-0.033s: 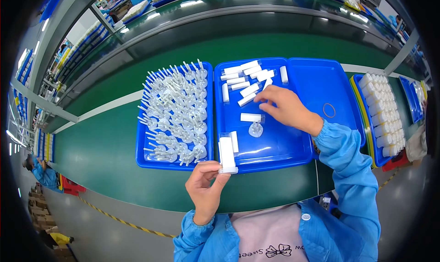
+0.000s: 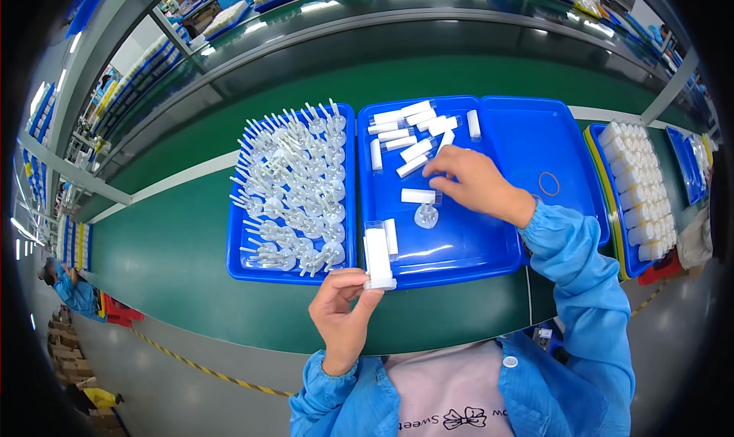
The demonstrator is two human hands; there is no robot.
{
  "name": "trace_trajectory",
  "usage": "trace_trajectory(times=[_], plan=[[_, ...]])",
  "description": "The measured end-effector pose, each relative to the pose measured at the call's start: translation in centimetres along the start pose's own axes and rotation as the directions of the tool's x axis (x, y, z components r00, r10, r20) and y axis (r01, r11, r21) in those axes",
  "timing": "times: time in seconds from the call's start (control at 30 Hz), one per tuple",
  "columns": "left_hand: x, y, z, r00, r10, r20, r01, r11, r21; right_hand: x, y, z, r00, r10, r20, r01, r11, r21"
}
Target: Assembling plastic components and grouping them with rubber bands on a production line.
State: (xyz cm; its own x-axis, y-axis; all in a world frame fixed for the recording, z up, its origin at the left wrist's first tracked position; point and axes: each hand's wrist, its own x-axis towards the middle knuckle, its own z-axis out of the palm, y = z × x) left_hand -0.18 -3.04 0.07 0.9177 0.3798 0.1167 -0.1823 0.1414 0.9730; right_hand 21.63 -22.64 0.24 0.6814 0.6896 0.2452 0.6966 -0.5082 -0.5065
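Note:
My left hand [image 2: 340, 315] pinches the base of an upright white cylinder in a clear sleeve [image 2: 378, 255], at the near edge of the middle blue tray [image 2: 466, 261]. A second white cylinder [image 2: 391, 237] lies just behind it. Over the same tray hovers my right hand [image 2: 483, 181], its thumb and fingertips apart and nothing visible between them. Its fingertips are close to a group of loose white cylinders with clear ends [image 2: 414, 166]. Below them, one more cylinder [image 2: 418, 196] lies beside a clear round plastic piece with prongs [image 2: 427, 216].
The left blue tray [image 2: 238, 270] is filled with clear pronged pieces [image 2: 294, 185]. In the right blue tray [image 2: 527, 120] lies a rubber band [image 2: 549, 184]. Farther right, stacked trays hold rows of white capped pieces [image 2: 636, 192]. A metal rail runs along the far side.
My right hand has shifted very slightly toward the near side. The left hand and the cylinder it holds look unchanged.

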Motion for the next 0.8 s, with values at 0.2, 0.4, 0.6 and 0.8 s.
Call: trace_trajectory(times=[0.2,0.4,0.6,0.8], plan=[[-0.3,-0.3,-0.5,0.997,-0.026,-0.072,0.025,1.0,-0.015,-0.6,-0.9,3.1,0.979,-0.196,0.06,0.204,0.906,-0.372],[-0.1,-0.1,-0.7,0.998,0.058,0.003,-0.058,0.997,0.043,-0.4,-0.8,2.8,0.979,-0.192,-0.071,0.133,0.861,-0.491],[-0.4,0.7,-0.6,0.985,0.153,0.083,-0.167,0.966,0.196,-0.6,-3.8,-4.7,0.999,0.043,0.0,-0.04,0.916,0.398],[-0.6,1.8,-0.2,0.893,0.364,0.264,-0.431,0.862,0.268,-2.9,-8.4,-8.2,0.939,0.128,0.318,-0.329,0.598,0.731]])
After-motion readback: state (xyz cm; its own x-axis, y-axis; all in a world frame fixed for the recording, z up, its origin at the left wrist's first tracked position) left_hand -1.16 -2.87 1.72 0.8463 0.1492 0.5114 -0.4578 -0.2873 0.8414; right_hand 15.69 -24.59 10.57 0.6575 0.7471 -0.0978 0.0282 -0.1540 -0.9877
